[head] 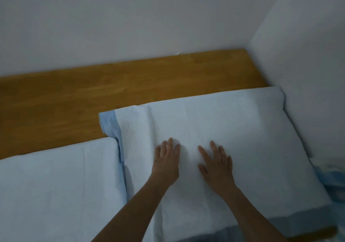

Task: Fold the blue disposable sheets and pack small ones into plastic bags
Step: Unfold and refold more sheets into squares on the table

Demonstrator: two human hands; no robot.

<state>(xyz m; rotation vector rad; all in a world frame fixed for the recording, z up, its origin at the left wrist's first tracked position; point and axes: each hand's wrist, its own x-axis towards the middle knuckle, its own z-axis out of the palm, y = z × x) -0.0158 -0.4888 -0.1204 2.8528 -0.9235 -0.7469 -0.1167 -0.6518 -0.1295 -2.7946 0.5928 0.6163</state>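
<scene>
Blue disposable sheet [233, 129], folded into a broad pad, is lying at the right end of the wooden platform [112, 85], its far right corner tucked into the corner where the two walls meet and its near edge running along the platform's front edge. A darker blue border is showing at its far left corner. A second sheet [56, 185] is lying just beside it on the left, edges touching or slightly overlapped; cannot tell which.

Left hand [167, 162] and right hand [216, 164] are both resting flat on the pad near its middle, fingers straight and a little spread, gripping nothing, apparently pressing the layers down.

Handling judgement: material is looking thin, light and limp, holding soft creases, likely to slide or billow if lifted fast and possibly to tear if yanked. Best hold is probably a pinch at two corners of one edge, through all layers, folding over while the palms are smoothing. No plastic bags are in view.
</scene>
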